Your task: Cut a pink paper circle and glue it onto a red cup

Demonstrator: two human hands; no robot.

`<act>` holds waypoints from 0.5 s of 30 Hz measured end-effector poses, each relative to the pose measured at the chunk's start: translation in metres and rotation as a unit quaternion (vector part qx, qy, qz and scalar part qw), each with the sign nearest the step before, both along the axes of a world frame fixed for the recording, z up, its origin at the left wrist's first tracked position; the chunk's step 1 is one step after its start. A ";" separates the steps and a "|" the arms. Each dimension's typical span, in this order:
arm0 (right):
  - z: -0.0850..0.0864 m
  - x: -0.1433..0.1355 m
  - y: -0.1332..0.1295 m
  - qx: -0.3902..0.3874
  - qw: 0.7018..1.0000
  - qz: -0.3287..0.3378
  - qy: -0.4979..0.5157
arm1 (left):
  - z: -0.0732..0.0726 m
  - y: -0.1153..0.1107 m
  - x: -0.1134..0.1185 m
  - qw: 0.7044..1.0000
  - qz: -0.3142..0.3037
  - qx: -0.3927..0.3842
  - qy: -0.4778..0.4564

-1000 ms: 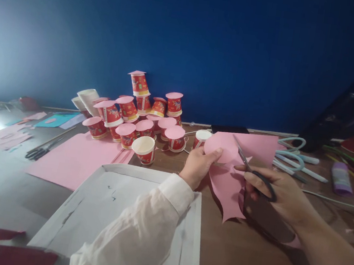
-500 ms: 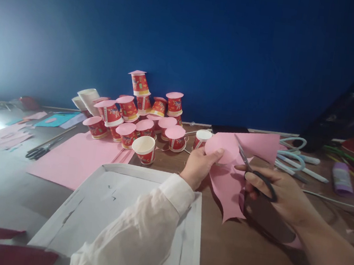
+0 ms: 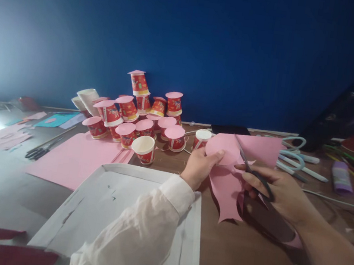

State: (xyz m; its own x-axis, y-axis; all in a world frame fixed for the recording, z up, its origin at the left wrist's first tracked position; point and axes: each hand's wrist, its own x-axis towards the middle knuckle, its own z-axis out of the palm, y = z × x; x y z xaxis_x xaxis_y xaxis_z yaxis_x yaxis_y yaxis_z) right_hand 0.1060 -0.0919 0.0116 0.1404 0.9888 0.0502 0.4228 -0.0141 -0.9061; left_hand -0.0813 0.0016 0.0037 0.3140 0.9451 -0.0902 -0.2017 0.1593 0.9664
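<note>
My left hand (image 3: pixel 201 167) pinches a sheet of pink paper (image 3: pixel 261 149) between thumb and fingers, at a rounded part of it. A long cut strip of the same sheet hangs below toward the table. In my right hand (image 3: pixel 281 192) is a pair of scissors (image 3: pixel 256 177) with dark handles. Its blades lie against the paper, just right of the rounded part. Left of my hands stand several red paper cups (image 3: pixel 175 143), many upside down and topped with pink paper discs. An upright cup (image 3: pixel 144 150) with a white inside sits in front of them.
A white tray or box lid (image 3: pixel 102 201) lies under my left forearm. Pink sheets (image 3: pixel 75 158) and another pair of scissors (image 3: pixel 39 152) are to its left. On the right are a purple glue stick (image 3: pixel 343 178), pale blue looped tubes (image 3: pixel 300 159) and thin coloured sticks.
The scissors' handles have drawn slightly closer together. The hanging paper strip has swung a little left, and a small flap of paper now shows beside the blades.
</note>
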 end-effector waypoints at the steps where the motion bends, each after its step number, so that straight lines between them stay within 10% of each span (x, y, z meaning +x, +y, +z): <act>1: 0.000 0.000 0.000 0.007 1.000 0.000 0.001 | 0.001 0.000 0.000 1.000 0.001 0.001 0.005; 15: 0.007 -0.007 -0.005 -0.004 0.999 -0.026 0.019 | -0.001 0.000 0.002 1.000 0.000 -0.004 -0.018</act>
State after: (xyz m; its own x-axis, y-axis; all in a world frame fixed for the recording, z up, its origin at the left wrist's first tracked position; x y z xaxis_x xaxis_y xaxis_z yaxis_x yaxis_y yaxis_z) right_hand 0.0994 -0.0967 0.0187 0.1928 0.9806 0.0349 0.3864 -0.0432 -0.9213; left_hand -0.0797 0.0016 0.0026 0.3182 0.9441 -0.0858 -0.2370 0.1669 0.9571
